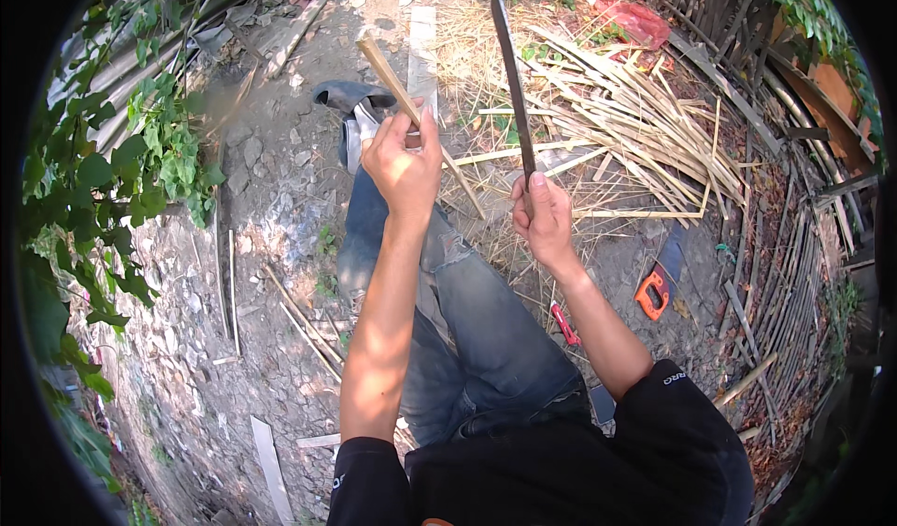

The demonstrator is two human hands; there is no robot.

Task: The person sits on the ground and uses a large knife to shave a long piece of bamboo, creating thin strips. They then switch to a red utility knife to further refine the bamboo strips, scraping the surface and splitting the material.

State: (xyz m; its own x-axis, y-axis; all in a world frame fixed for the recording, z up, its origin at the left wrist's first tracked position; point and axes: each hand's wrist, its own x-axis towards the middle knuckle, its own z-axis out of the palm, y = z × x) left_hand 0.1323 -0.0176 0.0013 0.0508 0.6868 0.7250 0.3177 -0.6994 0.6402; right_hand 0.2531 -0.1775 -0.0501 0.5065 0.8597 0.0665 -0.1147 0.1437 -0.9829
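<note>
My left hand is closed around a split bamboo strip. The strip slants from the upper left, through my fingers, down to the right over my bent leg. In my closed right hand is a long, dark-bladed machete, held nearly upright with its tip pointing away from me; my fingers hide its handle. Blade and strip are apart. Beyond the machete, to the right, lies a loose pile of pale split bamboo strips on straw-like shavings.
A handsaw with an orange handle and a red-handled tool lie on the ground at my right. A flat board lies ahead. Leafy vines hang at the left; a stick fence curves along the right.
</note>
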